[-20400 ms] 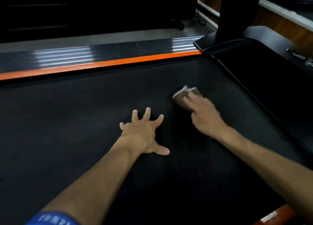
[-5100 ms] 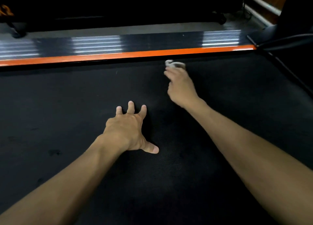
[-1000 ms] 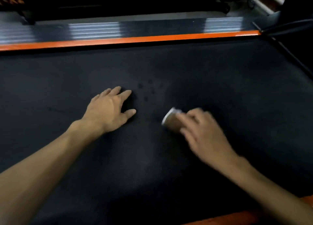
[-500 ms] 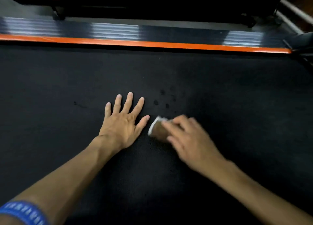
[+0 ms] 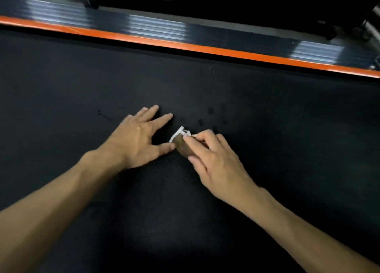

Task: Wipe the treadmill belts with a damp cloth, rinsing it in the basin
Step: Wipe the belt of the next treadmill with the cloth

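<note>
Right hand [image 5: 213, 159] grips cloth [image 5: 182, 144]; left hand [image 5: 137, 141] flat.

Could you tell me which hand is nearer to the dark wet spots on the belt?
Right. The right hand, holding the cloth, lies just below the wet spots; the left hand rests flat, farther off to their left.

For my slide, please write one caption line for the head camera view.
Right hand holds a brown cloth on the black treadmill belt; left hand rests flat beside it.
</note>
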{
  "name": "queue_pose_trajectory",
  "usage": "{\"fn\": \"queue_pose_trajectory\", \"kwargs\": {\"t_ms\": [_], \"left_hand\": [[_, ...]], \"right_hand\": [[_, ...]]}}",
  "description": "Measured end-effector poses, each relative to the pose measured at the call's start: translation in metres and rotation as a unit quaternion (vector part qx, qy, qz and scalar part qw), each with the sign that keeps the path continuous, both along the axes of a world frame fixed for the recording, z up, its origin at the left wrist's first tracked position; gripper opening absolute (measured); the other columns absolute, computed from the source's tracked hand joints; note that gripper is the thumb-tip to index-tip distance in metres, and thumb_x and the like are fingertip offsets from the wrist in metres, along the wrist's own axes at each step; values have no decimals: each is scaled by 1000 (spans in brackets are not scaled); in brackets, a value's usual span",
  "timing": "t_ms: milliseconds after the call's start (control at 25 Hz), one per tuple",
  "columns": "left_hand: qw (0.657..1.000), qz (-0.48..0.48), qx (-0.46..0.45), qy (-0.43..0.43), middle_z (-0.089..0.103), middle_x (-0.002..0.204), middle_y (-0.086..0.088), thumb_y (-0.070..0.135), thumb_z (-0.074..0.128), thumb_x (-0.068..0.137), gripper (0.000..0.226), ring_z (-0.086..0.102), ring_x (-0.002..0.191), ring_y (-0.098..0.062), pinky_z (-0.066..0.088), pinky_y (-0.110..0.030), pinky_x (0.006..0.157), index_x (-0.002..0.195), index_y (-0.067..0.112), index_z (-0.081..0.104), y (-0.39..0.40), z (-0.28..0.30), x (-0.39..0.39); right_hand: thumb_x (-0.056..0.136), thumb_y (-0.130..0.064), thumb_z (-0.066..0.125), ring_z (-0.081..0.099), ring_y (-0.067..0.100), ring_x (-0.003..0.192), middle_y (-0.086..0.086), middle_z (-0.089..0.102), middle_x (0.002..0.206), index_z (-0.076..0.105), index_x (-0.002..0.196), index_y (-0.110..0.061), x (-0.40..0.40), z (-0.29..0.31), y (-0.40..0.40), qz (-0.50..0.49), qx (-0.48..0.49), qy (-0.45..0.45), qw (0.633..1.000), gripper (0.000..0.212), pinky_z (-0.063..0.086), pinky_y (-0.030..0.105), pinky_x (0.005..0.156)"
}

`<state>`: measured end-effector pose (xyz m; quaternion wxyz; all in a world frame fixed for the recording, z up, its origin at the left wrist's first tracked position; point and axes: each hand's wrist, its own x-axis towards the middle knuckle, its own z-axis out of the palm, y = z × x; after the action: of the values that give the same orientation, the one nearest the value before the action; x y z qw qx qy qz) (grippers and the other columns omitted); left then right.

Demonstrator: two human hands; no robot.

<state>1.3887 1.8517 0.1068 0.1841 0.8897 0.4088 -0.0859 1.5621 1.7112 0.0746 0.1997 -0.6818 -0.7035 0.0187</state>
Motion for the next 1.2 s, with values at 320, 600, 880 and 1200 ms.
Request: {"fn": "queue_pose_trajectory", "kwargs": {"t_ms": [320, 600, 880, 1200], "left_hand": [[996, 41, -43, 66, -11, 163, 6, 81, 45, 75, 88, -8, 150, -30, 7, -59, 117, 148, 56, 3, 6, 7, -3], [996, 56, -48, 41, -9, 163, 4, 73, 56, 77, 91, -9, 149, -30, 7, -62, 115, 149, 53, 6, 5, 5, -1], [991, 66, -46, 108, -11, 160, 5, 76, 68, 63, 114, -2, 146, -33, 31, -61, 109, 150, 49, 0, 18, 16, 13], [986, 66, -81, 129, -18, 162, 3, 75, 70, 63, 117, -12, 148, -34, 21, -61, 115, 149, 51, -6, 23, 17, 19]], "right_hand": [[97, -24, 53, 49, 39, 108, 17, 45, 127, 47, 141, -14, 135, 7, 88, -302, -20, -11, 953, 46, 45, 46, 93], [89, -20, 64, 51, 29, 93, 9, 53, 115, 54, 134, -13, 2, -5, 51, -9, 13, -2, 1000, 46, 47, 39, 81], [95, -24, 52, 49, 36, 107, 14, 47, 126, 49, 139, -16, 121, 5, 124, -265, 0, -30, 964, 44, 47, 47, 90], [95, -25, 54, 48, 32, 102, 11, 47, 125, 45, 140, -15, 14, 1, 145, 2, 6, -87, 996, 47, 47, 43, 84]]}}
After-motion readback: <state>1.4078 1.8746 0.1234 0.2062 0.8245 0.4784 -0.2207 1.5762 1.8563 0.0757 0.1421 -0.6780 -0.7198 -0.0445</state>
